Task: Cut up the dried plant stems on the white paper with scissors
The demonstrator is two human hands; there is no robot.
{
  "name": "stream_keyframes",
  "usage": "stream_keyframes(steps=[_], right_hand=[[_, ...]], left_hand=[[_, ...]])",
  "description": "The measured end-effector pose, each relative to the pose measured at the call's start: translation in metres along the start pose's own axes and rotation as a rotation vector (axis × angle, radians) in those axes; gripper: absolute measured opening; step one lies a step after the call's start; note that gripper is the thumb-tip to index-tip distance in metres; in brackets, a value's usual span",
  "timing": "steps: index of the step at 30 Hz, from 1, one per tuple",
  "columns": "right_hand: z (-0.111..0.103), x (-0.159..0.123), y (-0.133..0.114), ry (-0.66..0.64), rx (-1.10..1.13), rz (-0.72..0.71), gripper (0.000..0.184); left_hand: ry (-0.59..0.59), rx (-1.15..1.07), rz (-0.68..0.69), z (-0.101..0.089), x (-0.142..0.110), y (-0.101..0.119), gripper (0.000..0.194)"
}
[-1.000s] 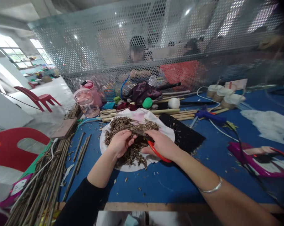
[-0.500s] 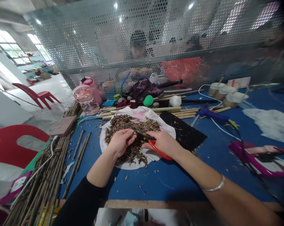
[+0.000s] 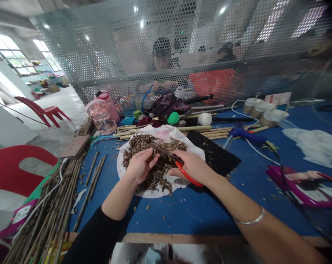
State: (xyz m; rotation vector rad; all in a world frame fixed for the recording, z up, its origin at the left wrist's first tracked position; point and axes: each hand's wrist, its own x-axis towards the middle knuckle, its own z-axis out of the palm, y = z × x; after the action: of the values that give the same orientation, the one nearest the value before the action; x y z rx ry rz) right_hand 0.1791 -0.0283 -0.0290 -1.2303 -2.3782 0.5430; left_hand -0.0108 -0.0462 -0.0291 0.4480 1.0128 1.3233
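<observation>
My right hand grips scissors with red handles. Their dark blades point left, with the tips just above the fingers of my left hand. The thumb and fingers of my left hand are pinched together; whatever sits between them is too small to make out. Beneath both hands lies a heap of brown dried plant bits, spread over a white cloth on the blue tabletop.
Long thin sticks are piled at the left under a phone. Behind the cloth lie bamboo sticks, yarn balls and a clear jug. A blue glue gun and black sheet are at right.
My right hand and the scissors have shifted slightly, the blades lying a little higher near my left fingertips. My left hand stays almost in place, its fingers moving slightly.
</observation>
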Motion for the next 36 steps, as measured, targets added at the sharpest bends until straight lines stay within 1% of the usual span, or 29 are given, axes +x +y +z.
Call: stream_keyframes(steps=[3,5,6,7,9,12,14,15,16,17,19,20,21,22,25,26,28,30,32,34,36], right_hand=[[-0.001,0.0,-0.001,0.039,-0.015,0.011,0.06],[-0.002,0.0,0.001,0.052,-0.003,0.031,0.064],[-0.004,0.0,0.003,0.053,0.001,0.04,0.066],[-0.005,0.0,0.005,0.05,-0.001,0.048,0.066],[-0.009,-0.001,0.009,0.026,-0.028,0.065,0.063],[-0.016,-0.003,0.014,-0.087,-0.135,0.11,0.058],[-0.02,-0.004,0.016,-0.17,-0.206,0.148,0.059],[-0.022,-0.004,0.017,-0.191,-0.222,0.158,0.059],[-0.023,-0.005,0.017,-0.194,-0.226,0.161,0.06],[-0.024,-0.005,0.016,-0.184,-0.221,0.158,0.061],[-0.026,-0.005,0.015,-0.144,-0.206,0.149,0.061],[-0.026,-0.005,0.015,-0.124,-0.203,0.148,0.062],[-0.027,-0.005,0.014,-0.107,-0.204,0.153,0.063],[-0.028,-0.005,0.014,-0.097,-0.206,0.162,0.064],[-0.029,-0.005,0.015,-0.1,-0.213,0.19,0.066],[-0.029,-0.004,0.016,-0.101,-0.216,0.195,0.066],[-0.029,-0.004,0.017,-0.1,-0.222,0.195,0.064],[-0.026,-0.003,0.019,-0.094,-0.227,0.195,0.061],[-0.023,-0.002,0.02,-0.097,-0.232,0.2,0.059],[-0.02,-0.001,0.02,-0.101,-0.239,0.207,0.06],[-0.018,0.0,0.02,-0.106,-0.239,0.209,0.062]], left_hand=[[-0.033,-0.008,0.015,0.0,0.0,0.002,0.007],[-0.015,0.084,0.055,-0.002,0.002,0.002,0.015],[0.005,0.18,0.087,-0.003,0.003,0.003,0.018],[0.022,0.311,0.123,-0.005,0.005,0.004,0.02],[0.023,0.648,0.211,-0.009,0.007,0.007,0.029],[0.046,1.127,0.43,-0.014,0.007,0.016,0.045],[0.095,1.36,0.588,-0.015,0.003,0.022,0.045],[0.106,1.467,0.631,-0.015,0.0,0.023,0.045],[0.096,1.574,0.64,-0.014,-0.002,0.024,0.047],[0.074,1.676,0.616,-0.013,-0.004,0.023,0.052],[0.042,1.839,0.522,-0.01,-0.006,0.018,0.069],[0.038,1.891,0.482,-0.008,-0.005,0.015,0.076],[0.038,1.924,0.46,-0.007,-0.004,0.012,0.079],[0.036,1.944,0.454,-0.007,-0.001,0.01,0.076],[-0.004,1.942,0.46,-0.009,0.007,0.013,0.057],[-0.021,1.933,0.453,-0.01,0.008,0.015,0.055],[-0.041,1.919,0.456,-0.012,0.007,0.02,0.057],[-0.02,1.919,0.51,-0.011,0.003,0.022,0.064],[0.032,1.912,0.623,-0.006,-0.003,0.02,0.062],[0.044,1.897,0.741,0.001,-0.008,0.014,0.044],[-0.008,1.891,0.822,0.006,-0.009,0.006,0.023]])
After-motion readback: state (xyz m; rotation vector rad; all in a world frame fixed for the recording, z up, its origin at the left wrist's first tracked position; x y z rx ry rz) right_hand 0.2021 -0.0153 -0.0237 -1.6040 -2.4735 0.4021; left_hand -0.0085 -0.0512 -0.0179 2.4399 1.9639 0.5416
